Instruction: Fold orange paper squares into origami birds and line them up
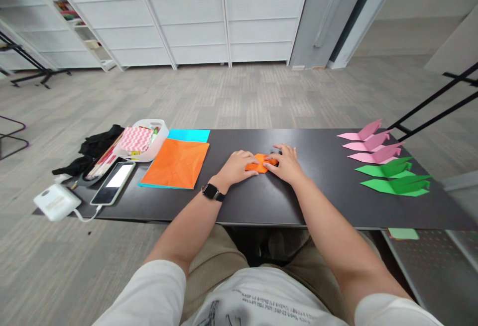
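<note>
A small piece of folded orange paper (260, 163) lies on the dark table in front of me. My left hand (238, 166) has its fingers and thumb closed on the left end of it. On the right end, my right hand (287, 165) pinches the paper between thumb and index finger, its other fingers raised. Both hands cover the ends, so only the middle of the folds shows clearly. Left of my hands is a flat sheet of orange paper (179, 163), on top of cyan paper (189, 135).
Three pink folded paper birds (368, 145) and two green ones (396, 185) stand on the table's right side. At the left are a white basket (159, 139), a phone (113, 182) cabled to a white power bank (57, 201), and a black cloth (97, 144).
</note>
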Demonstrator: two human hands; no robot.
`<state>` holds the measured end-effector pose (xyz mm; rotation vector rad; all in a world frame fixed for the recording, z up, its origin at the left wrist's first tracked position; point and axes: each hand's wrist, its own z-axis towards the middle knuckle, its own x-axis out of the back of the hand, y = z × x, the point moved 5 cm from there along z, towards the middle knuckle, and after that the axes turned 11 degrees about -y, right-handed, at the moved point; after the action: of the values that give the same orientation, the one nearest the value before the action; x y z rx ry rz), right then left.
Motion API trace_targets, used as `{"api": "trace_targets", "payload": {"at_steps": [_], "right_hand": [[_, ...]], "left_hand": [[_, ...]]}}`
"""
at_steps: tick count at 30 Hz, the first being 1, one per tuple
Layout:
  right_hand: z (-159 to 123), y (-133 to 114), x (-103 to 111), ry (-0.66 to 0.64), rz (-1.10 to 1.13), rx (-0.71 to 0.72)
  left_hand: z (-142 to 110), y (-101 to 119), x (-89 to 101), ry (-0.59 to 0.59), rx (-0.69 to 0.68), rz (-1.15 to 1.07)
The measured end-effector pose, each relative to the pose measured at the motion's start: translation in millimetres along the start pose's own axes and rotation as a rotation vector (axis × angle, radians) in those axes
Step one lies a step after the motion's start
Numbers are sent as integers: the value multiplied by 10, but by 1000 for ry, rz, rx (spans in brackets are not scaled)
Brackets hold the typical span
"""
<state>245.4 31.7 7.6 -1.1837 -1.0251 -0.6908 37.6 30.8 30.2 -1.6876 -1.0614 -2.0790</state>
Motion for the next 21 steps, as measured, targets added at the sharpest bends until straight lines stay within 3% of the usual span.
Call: {"api": "trace_targets", "payload": {"at_steps": [9,21], "right_hand": [[-39,-14,69,-38,49,179],[41,-78,-31,-22,52,111]], "left_hand": [[-25,-59,-34,17,0,12],[74,-21,-69,74,134,34]]}}
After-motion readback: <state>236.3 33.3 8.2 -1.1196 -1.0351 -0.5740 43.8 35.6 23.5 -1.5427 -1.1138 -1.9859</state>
